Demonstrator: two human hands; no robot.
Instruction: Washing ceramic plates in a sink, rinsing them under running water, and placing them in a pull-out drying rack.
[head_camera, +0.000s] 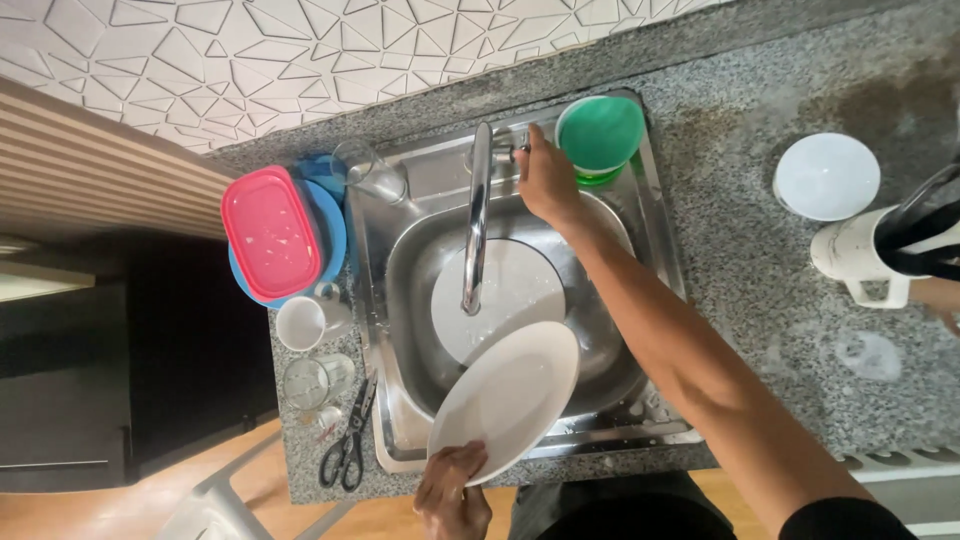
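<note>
Left hand (452, 490), at 6 o'clock of the sink (660, 270), grasps the near rim of a white plate (508, 398); the plate tilts over the basin, extending from the fingers toward 1 o'clock. Right hand (548, 180) closes on the tap handle (512, 148) at 12 o'clock, beside the faucet spout (477, 215). A second white plate (520, 285) lies in the basin. Scissors (347, 450) rest on the granite table (760, 300).
</note>
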